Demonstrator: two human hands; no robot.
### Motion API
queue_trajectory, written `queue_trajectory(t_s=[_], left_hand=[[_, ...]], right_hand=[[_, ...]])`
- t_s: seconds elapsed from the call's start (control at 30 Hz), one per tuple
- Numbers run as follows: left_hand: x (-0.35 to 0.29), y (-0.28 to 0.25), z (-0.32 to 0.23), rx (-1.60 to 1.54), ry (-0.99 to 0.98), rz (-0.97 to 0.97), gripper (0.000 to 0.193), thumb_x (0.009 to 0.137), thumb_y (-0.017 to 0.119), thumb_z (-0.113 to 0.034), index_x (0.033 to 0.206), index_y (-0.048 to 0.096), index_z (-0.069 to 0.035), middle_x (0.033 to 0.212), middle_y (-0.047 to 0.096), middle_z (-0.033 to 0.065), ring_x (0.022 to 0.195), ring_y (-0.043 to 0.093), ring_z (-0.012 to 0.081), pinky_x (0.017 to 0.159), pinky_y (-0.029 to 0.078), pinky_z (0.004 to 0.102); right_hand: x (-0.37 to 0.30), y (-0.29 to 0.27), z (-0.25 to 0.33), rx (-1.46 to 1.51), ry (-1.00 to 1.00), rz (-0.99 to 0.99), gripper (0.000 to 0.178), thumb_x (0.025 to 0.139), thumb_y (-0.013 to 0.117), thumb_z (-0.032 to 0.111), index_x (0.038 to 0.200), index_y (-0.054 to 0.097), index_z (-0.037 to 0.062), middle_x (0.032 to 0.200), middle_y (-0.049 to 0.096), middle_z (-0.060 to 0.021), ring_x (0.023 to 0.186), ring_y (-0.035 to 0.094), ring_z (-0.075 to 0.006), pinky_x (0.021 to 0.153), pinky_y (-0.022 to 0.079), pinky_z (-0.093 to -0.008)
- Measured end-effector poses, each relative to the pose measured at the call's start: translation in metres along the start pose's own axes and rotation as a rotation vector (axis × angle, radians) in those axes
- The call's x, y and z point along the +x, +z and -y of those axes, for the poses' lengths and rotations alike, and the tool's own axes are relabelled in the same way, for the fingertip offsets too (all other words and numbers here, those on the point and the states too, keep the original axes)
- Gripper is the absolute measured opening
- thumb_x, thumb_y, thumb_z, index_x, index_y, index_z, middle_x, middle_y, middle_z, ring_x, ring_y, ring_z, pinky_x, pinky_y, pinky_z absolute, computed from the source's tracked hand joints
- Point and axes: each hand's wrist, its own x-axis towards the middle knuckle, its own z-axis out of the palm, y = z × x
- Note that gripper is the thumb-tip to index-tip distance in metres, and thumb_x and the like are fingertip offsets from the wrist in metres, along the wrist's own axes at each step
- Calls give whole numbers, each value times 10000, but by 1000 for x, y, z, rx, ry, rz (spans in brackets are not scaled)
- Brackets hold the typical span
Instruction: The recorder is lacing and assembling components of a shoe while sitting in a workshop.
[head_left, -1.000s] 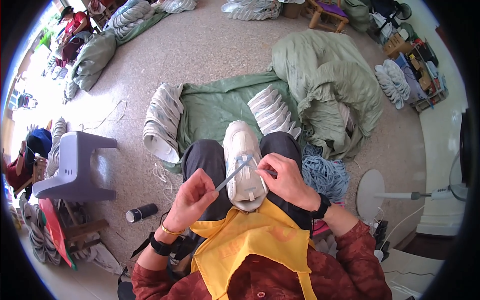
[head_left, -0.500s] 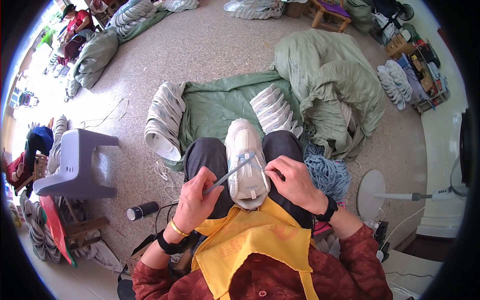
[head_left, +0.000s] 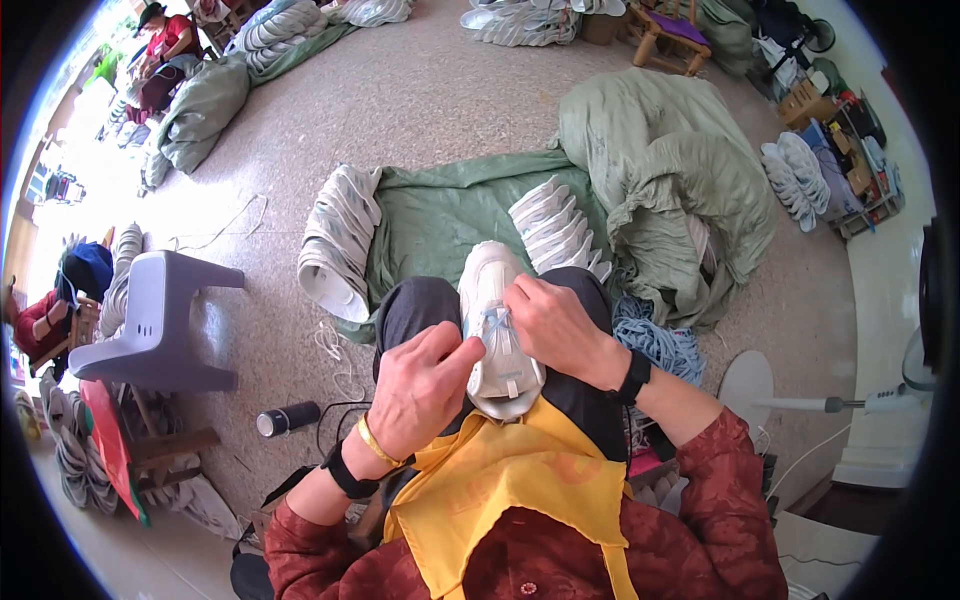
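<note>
A white sneaker [head_left: 507, 385] rests on my thighs between the knees, its toe pointing away from me. Pale blue shoelace [head_left: 494, 320] crosses its tongue. My left hand [head_left: 420, 385] is closed at the shoe's left side, thumb and forefinger pinched beside the lacing; the lace in them is mostly hidden. Over the shoe's right edge, my right hand [head_left: 560, 330] pinches at the upper eyelets, and its fingers cover the lace there. A yellow apron [head_left: 510, 470] lies over my lap just behind the heel.
Nested white shoe uppers [head_left: 340, 240] and a second stack [head_left: 560, 228] stand on a green cloth [head_left: 440, 215]. Blue laces [head_left: 660, 340] lie heaped below a big green sack [head_left: 680, 150]. At left are a grey plastic chair [head_left: 160, 330] and a dark flask [head_left: 288, 418]. Other people sit further off.
Both hands have moved forward and closer to the lacing. The grey-blue lace stretched from my left hand is no longer visible. The view has shifted slightly.
</note>
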Motion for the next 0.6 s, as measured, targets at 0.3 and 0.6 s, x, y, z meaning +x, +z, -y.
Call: queue_trajectory(t_s=[0.3, 0.6], left_hand=[[-36, -3, 24, 35, -176, 45, 122, 899, 689, -44, 871, 571, -42, 758, 488, 131, 664, 572, 363, 567, 458, 446], [-34, -3, 20, 49, -165, 74, 103, 899, 676, -37, 934, 580, -45, 777, 480, 123, 709, 597, 344, 580, 475, 447]], right_hand=[[-37, -16, 7, 434, 228, 25, 173, 907, 710, 93, 1015, 603, 9, 892, 638, -161, 786, 678, -350, 679, 543, -425], [-22, -17, 15, 340, 261, -18, 101, 843, 734, 82, 904, 684, 20, 855, 655, -125, 832, 654, -339, 757, 525, -434]])
